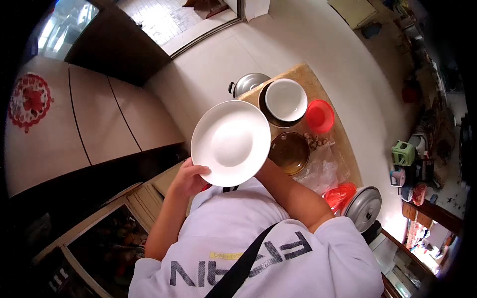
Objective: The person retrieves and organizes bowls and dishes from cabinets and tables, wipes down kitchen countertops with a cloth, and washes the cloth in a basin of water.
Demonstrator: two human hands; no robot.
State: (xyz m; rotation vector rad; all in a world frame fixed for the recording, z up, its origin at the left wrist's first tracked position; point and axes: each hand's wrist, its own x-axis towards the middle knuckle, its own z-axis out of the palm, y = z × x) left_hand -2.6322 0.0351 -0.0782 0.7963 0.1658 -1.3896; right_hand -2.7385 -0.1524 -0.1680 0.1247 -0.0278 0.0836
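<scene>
1. The left hand grips a round, glossy white plate at its 8 o'clock rim.
2. The right hand is hidden behind the plate; I cannot tell its state.
3. From the plate, a round, see-through brown bowl stands at 3 o'clock, a round white bowl at 2.

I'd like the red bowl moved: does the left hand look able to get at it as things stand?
Probably not: the left hand is holding the plate, which, in this view, lies between it and the red bowl.
</scene>
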